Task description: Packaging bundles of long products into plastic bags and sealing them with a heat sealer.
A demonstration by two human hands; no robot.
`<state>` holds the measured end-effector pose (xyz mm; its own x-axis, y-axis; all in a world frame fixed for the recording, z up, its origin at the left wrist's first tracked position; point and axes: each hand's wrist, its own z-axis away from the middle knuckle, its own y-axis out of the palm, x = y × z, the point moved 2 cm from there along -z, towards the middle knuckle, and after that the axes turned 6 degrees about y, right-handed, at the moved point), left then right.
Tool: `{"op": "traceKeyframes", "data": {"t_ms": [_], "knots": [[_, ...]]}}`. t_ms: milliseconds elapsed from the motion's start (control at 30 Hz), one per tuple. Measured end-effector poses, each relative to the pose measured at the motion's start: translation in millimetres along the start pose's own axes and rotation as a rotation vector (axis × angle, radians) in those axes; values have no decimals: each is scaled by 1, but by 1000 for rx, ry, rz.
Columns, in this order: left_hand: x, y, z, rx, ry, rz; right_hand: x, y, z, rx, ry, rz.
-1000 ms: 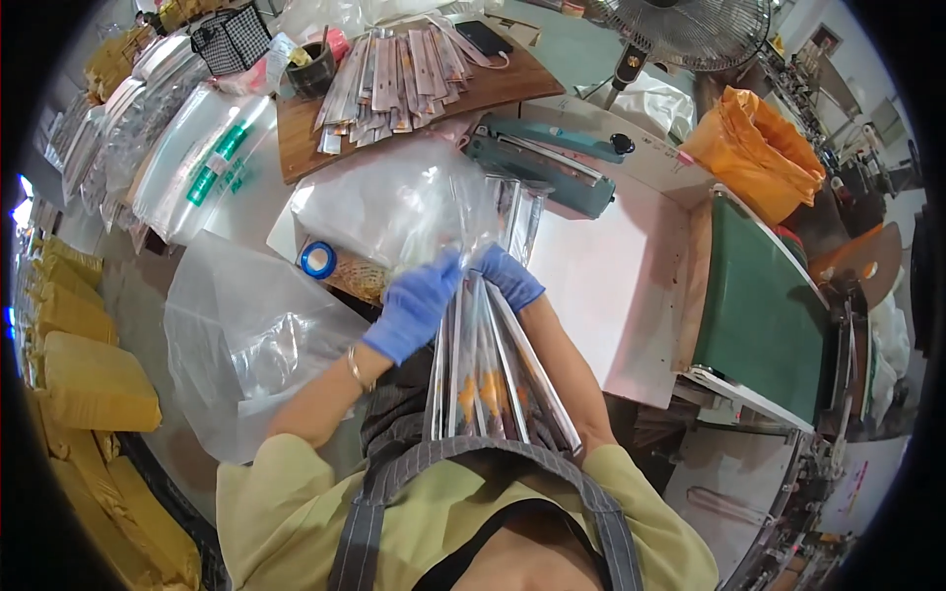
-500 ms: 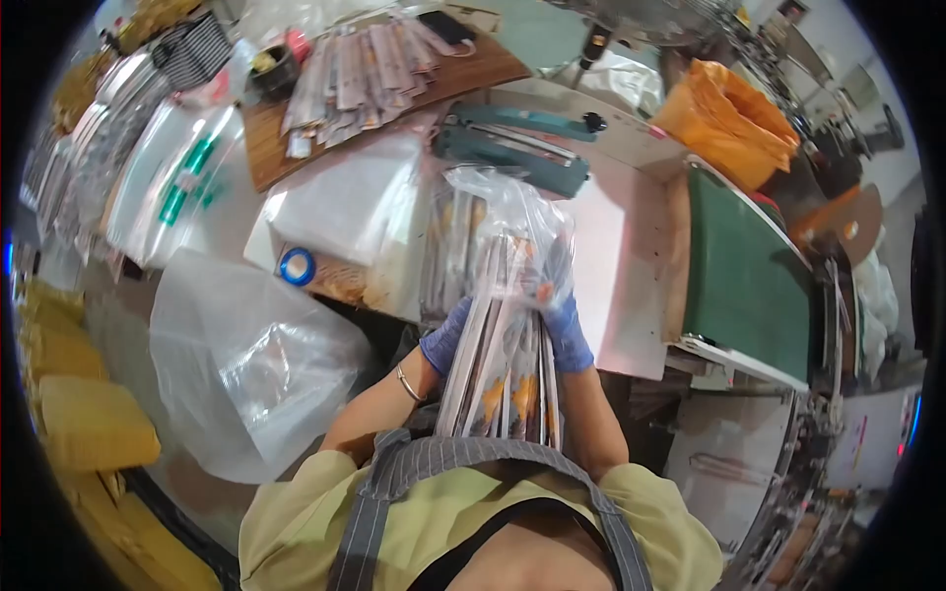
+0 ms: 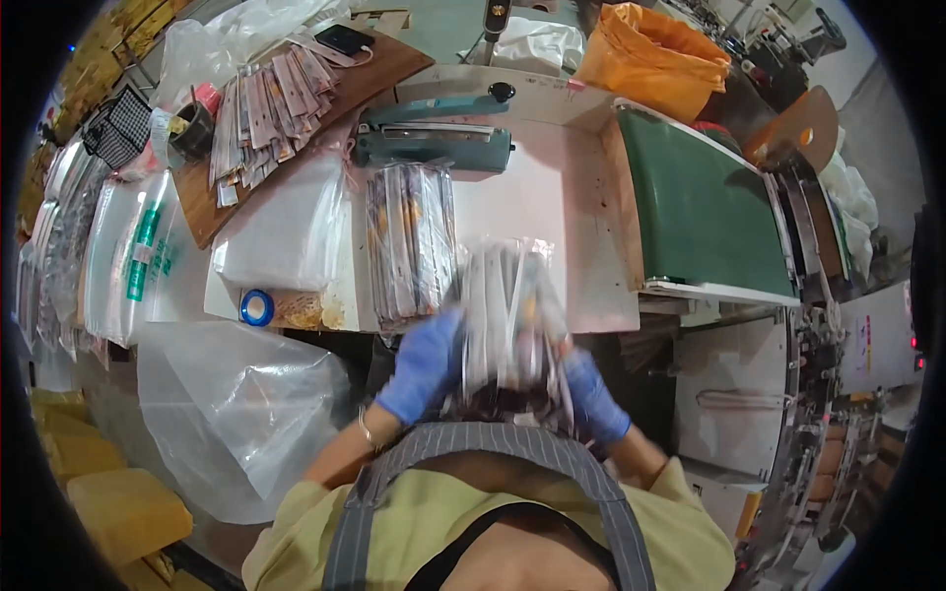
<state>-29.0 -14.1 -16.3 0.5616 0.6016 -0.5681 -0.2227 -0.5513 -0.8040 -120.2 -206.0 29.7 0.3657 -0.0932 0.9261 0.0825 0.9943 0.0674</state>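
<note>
A bundle of long flat packets (image 3: 507, 310) in a clear plastic bag stands in front of my chest, smeared by motion. My left hand (image 3: 424, 362), in a blue glove, grips its left side. On its right side my right hand (image 3: 593, 394), gloved too, holds the lower part; both hands' fingertips are partly hidden by the bag. Just left of and beyond it lies another bagged bundle (image 3: 411, 236) on the white work table (image 3: 591, 231). Behind that one sits a teal bag sealer (image 3: 434, 148) with a black knob on its arm.
Stacked clear plastic bags (image 3: 286, 231) lie left, near a blue tape roll (image 3: 256, 307). Loose packets (image 3: 271, 118) and a phone (image 3: 345, 39) rest on a brown board (image 3: 389, 74). A green sloped panel (image 3: 700, 202) and an orange sack (image 3: 650, 59) stand right. A plastic sheet (image 3: 236, 414) hangs front left.
The bagged bundle has come down and nearer my body, with both hands lower on its sides. The bag's loose top no longer stands up. My view has shifted, showing the other bundle fully.
</note>
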Motion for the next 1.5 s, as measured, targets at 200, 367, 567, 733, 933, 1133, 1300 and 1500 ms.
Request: {"op": "traceKeyframes", "data": {"t_ms": [200, 367, 567, 733, 933, 1133, 1300, 1500], "knots": [[20, -92, -140, -528, 418, 124, 115, -39, -102, -43, -780, 1346], [-29, -143, -182, -361, 542, -133, 177, -44, -90, 7, -1044, 1119], [-17, -148, -195, -79, 799, 227, 206, -61, -75, -76, -1041, 1101], [-36, -125, -198, -42, 677, 147, 199, -28, -83, -671, -867, 1264], [-9, -74, -195, -279, 495, 876, 161, -15, -156, -283, -952, 1457], [38, 4, -198, -316, 218, 1273, 184, 17, -219, -202, -1215, 1260], [72, 47, -228, -159, -182, 1324, 191, -12, -355, -503, -883, 867], [104, 65, -209, -191, -266, 1439, 139, -14, -346, 214, -578, 1031]]}}
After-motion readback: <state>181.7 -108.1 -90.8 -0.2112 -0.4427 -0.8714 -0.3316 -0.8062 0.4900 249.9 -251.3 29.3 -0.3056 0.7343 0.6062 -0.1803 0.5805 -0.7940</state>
